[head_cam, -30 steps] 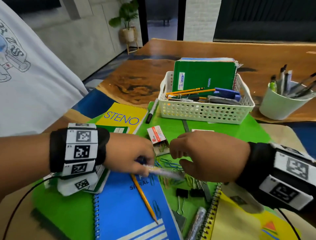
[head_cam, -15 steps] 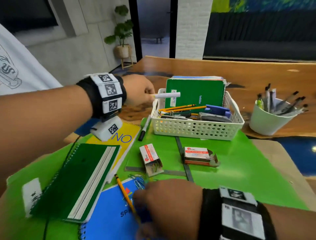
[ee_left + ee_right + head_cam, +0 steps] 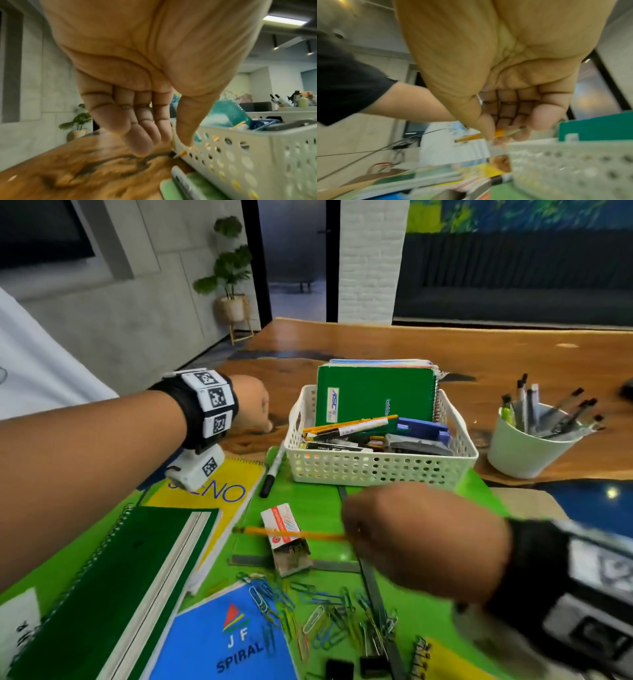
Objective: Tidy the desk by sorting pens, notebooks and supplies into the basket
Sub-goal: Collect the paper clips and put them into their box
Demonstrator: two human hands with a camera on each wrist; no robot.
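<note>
Right hand pinching a yellow pencil between thumb and curled fingers near one end, as the right wrist view shows; the free length projects from the hand toward the left arm, roughly level and clear of the green mat. The pencil's long axis runs across the person, side to side, passing above a small open box of paper clips without visibly touching it. The white perforated basket stands directly ahead of the right hand, near it, its near wall facing the knuckles; its long side also runs side to side, so the pencil lies about parallel to the pens and pencils already inside. Judged from this, the coming move is a short carry forward and up over the near wall, with little turning needed. Left hand hovers beside the basket's left end wall, fingers relaxed and pointing down over the wooden desk, holding nothing; the thumb tip lies close against the wall, though contact cannot be confirmed. The right hand is the one loaded; the left is closer to the basket but empty. A black marker lies on the mat just below the left hand, along the basket's left corner, not yet collected
</note>
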